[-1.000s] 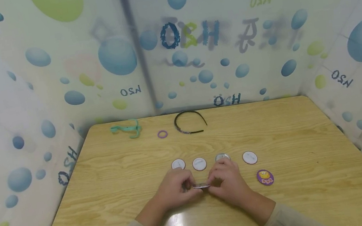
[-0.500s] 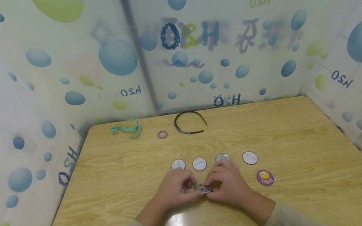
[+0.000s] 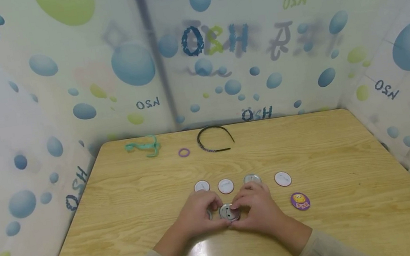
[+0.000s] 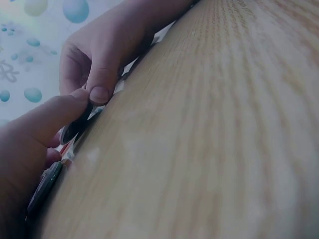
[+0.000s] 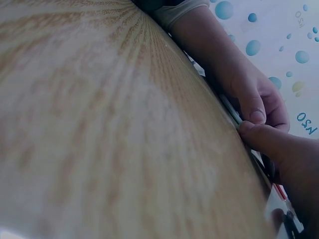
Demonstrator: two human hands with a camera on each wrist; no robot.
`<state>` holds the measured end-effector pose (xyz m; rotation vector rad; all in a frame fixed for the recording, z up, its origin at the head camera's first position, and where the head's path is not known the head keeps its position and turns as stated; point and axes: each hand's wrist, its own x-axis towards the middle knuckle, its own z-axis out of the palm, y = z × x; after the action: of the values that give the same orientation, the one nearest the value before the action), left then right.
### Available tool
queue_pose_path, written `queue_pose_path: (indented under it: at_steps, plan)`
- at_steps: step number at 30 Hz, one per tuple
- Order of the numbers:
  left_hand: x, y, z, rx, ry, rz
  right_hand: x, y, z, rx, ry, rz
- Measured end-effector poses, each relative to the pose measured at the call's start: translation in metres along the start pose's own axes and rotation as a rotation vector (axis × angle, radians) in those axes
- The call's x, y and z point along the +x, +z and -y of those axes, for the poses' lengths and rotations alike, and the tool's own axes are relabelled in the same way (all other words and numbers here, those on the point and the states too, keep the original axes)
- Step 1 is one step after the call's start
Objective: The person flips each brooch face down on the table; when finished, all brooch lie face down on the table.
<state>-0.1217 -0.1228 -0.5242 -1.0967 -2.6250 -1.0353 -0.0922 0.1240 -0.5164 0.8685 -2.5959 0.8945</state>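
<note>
A round pin badge (image 3: 227, 214) with its silver back facing up is held between both hands near the table's front. My right hand (image 3: 256, 205) pinches its right side, a fingertip lying over the back. From the left, my left hand (image 3: 198, 214) grips its edge with curled fingers and thumb. The two thumbs meet at the near edge, and the left wrist view shows the dark disc (image 4: 75, 127) low over the wood. Another badge (image 3: 209, 214) peeks out beneath the left fingers. Beyond the knuckles lie white-backed badges (image 3: 226, 186) and a silver-backed badge (image 3: 252, 178).
To the right are a white-backed badge (image 3: 283, 178) and a purple badge (image 3: 300, 201) with a yellow cartoon figure. Along the back of the wooden table (image 3: 292, 145) lie a teal claw-like hair clip (image 3: 145, 146), a purple ring (image 3: 184, 152) and a black headband (image 3: 200, 141).
The held badge has tipped from nearly edge-on to lying flatter, its silver back now turned upward. The fingers shifted slightly around it; both forearms stayed in place.
</note>
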Motion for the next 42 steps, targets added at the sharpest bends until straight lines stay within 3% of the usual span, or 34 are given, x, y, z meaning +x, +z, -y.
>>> queue_pose_path:
  at_steps: [9,16,25,29,33,36,39,42]
  plan:
    - [0.001,0.000,0.000,0.034,0.037,-0.004,-0.001,0.002,-0.002,-0.040,-0.002,0.007]
    - [0.003,0.001,-0.001,0.070,0.051,0.007,-0.003,-0.004,-0.003,-0.065,-0.056,-0.013]
    - [0.003,0.002,-0.001,0.076,0.081,-0.031,-0.015,-0.017,-0.029,-0.028,-0.062,-0.163]
    - [0.003,0.004,-0.005,0.117,0.115,-0.094,-0.026,-0.028,-0.039,-0.040,-0.036,-0.202]
    - [0.012,0.012,-0.014,0.157,0.176,-0.170,-0.037,-0.041,-0.045,-0.074,0.023,-0.227]
    - [0.023,0.024,-0.024,0.195,0.227,-0.189,-0.040,-0.047,-0.045,-0.113,0.063,-0.227]
    - [0.033,0.036,-0.034,0.243,0.247,-0.172,-0.039,-0.049,-0.044,-0.132,0.093,-0.201]
    - [0.041,0.044,-0.043,0.302,0.205,-0.122,-0.036,-0.048,-0.043,-0.134,0.109,-0.175]
